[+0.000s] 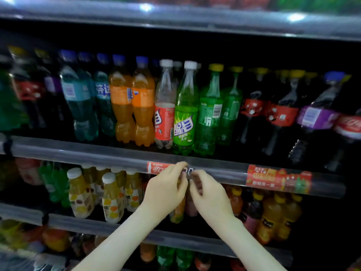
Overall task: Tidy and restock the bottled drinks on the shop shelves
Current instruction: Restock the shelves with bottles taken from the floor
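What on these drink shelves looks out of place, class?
One blue-capped, purple-label bottle stands among the red-label colas at the right end of the upper shelf; it looks misplaced. Nothing appears spilled or broken.

Two orange bottles (143, 106) wore blue caps. A clear bottle (165, 89) carried a red label, a green bottle (185, 118) a white cap. Yellow juice bottles (112, 200) showed fruit-print labels.

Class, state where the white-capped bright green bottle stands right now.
Head view: the bright green bottle stands mid-frame on the upper shelf, between a red-labelled clear bottle on its left and a yellow-capped green bottle on its right.
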A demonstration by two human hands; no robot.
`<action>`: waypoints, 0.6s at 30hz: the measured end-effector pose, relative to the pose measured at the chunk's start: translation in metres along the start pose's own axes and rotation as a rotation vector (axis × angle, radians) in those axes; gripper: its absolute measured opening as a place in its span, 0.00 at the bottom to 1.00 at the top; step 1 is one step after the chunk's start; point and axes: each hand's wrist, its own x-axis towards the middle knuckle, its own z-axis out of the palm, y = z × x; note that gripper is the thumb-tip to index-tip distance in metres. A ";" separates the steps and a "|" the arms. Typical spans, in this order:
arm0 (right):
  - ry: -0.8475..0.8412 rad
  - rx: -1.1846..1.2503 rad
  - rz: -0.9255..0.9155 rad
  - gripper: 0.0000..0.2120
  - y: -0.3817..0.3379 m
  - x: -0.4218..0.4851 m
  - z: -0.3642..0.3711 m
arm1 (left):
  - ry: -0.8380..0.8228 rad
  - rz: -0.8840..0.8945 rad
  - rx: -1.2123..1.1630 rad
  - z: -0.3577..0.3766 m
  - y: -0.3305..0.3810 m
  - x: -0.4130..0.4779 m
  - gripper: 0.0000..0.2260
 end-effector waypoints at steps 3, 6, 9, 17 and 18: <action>0.050 0.008 -0.062 0.17 -0.004 0.011 -0.018 | 0.024 -0.048 0.060 -0.015 0.003 0.017 0.14; 0.097 0.002 -0.115 0.22 -0.009 0.028 -0.030 | 0.025 -0.097 0.134 -0.027 -0.003 0.042 0.19; 0.226 -0.055 -0.164 0.30 -0.015 0.051 -0.039 | 0.011 -0.160 0.140 -0.032 -0.007 0.068 0.26; 0.151 -0.013 0.096 0.49 -0.014 0.109 -0.051 | -0.056 -0.374 0.033 -0.001 0.012 0.114 0.33; 0.153 -0.031 0.104 0.49 -0.012 0.111 -0.052 | -0.052 -0.388 0.033 0.002 0.013 0.116 0.33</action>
